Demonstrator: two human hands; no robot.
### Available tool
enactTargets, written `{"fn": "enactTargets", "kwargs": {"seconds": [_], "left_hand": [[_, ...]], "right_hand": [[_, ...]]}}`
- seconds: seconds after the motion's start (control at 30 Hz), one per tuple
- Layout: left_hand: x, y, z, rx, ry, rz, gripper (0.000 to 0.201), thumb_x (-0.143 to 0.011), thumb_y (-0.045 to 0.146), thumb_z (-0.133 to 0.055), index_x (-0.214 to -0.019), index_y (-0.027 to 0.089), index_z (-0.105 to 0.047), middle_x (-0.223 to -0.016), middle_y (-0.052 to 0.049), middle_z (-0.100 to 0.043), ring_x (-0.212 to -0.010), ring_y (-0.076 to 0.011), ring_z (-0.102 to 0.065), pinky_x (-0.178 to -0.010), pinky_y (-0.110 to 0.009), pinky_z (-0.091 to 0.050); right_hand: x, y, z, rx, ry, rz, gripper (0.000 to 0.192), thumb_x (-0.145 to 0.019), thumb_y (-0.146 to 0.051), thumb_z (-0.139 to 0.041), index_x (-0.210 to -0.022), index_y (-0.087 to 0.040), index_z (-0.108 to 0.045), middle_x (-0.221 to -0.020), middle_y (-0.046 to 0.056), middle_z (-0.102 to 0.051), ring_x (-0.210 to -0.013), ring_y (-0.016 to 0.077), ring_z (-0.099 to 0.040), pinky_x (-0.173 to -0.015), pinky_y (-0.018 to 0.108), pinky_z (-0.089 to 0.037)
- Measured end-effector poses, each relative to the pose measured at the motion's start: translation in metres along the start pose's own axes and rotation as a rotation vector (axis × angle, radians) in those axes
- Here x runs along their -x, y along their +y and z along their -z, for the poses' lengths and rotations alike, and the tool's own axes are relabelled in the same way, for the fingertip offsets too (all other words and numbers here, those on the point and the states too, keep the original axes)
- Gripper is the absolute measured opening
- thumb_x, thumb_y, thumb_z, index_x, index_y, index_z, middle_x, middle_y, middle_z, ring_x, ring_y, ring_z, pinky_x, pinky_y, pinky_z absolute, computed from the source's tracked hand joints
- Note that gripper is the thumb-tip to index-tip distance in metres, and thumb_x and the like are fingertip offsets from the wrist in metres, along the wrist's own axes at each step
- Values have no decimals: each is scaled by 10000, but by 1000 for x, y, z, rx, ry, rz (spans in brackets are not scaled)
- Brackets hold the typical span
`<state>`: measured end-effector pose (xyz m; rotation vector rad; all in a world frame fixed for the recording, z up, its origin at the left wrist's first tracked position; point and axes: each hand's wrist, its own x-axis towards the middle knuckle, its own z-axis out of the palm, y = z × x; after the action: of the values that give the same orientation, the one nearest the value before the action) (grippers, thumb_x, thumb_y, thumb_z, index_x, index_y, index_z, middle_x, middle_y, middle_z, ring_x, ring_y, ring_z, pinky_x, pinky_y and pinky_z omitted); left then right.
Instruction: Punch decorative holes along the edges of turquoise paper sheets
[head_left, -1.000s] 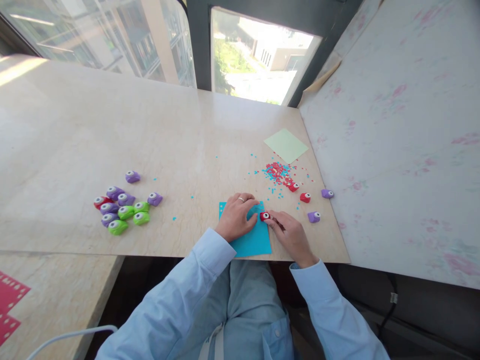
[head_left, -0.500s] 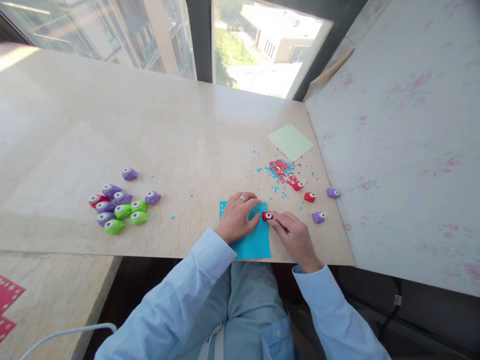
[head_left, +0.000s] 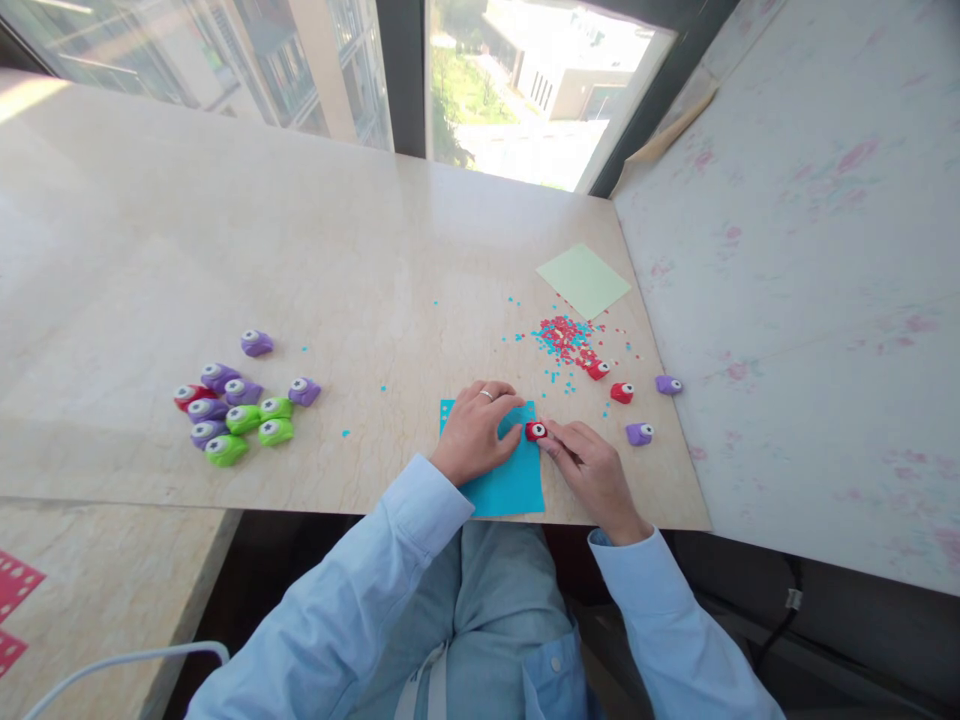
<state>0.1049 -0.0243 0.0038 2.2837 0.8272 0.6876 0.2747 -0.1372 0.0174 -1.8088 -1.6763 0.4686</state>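
A blue sheet of paper (head_left: pixel 510 488) lies at the table's front edge, with small punched holes along its top. My left hand (head_left: pixel 480 430), a ring on one finger, rests over the sheet with curved fingers and holds it down; the thumb is apart from the index finger. At the sheet's right edge sits a small red craft punch (head_left: pixel 535 431) with a white round top bearing a dark shape. My right hand (head_left: pixel 589 465) is closed on its right side between thumb and fingers. Part of the sheet is hidden under my left hand.
Red and blue paper bits (head_left: pixel 564 338) are heaped beyond my right hand, near a pale green sheet (head_left: pixel 584 281). Red punches (head_left: pixel 622 392) and purple punches (head_left: pixel 639 433) stand to the right. Several purple, green and red punches (head_left: pixel 243 418) cluster at left. A papered wall (head_left: pixel 810 330) bounds the right.
The view has shifted slightly. Both hands, the red craft punch and the blue paper keep practically the same positions relative to each other.
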Motion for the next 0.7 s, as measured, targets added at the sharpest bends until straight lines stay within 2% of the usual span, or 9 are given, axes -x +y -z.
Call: {"fn": "enactTargets", "kwargs": {"seconds": [0.17, 0.3, 0.37, 0.5, 0.7], "left_hand": [[0, -1, 0, 3, 5, -4, 268, -823, 238, -638, -1088, 213, -667, -1141, -70, -654, -1087, -246, -576, -981, -432, -456], [0, -1, 0, 14, -4, 3, 285, -818, 236, -636, -1100, 233, -672, -1144, -71, -651, -1098, -255, -575, -986, -450, -454], [0, -1, -1, 16, -4, 1, 286, -817, 235, -633, -1099, 236, -673, -1143, -71, -651, -1092, -257, -577, -980, -452, -457], [0, -2, -2, 5, 6, -10, 271, -819, 239, -630, -1086, 219, -671, -1140, -70, -654, -1082, -253, -578, -971, -441, -461], [1, -2, -2, 13, 20, -11, 276, -817, 235, -629, -1089, 207, -663, -1142, -67, -656, -1086, -241, -577, -974, -422, -458]], "right_hand": [[0, 2, 1, -21, -15, -7, 332, -979, -391, -500, -1218, -237, -672, -996, 93, -695, -908, 226, -659, -825, 370, -541], [0, 0, 4, -115, 4, -98, 390, -929, -445, -579, -1244, -222, -637, -887, 58, -674, -741, 190, -625, -693, 327, -543], [-2, -4, 6, -187, 44, -180, 393, -899, -472, -613, -1185, -205, -645, -841, 43, -663, -681, 174, -603, -633, 304, -528], [-12, -13, 14, -282, 87, -336, 334, -859, -514, -635, -942, -191, -658, -800, 42, -669, -657, 163, -601, -603, 283, -508], [-35, -22, 25, -368, -192, -478, 415, -748, -593, -685, -730, -187, -603, -609, -8, -605, -474, 116, -511, -445, 238, -404]]}}
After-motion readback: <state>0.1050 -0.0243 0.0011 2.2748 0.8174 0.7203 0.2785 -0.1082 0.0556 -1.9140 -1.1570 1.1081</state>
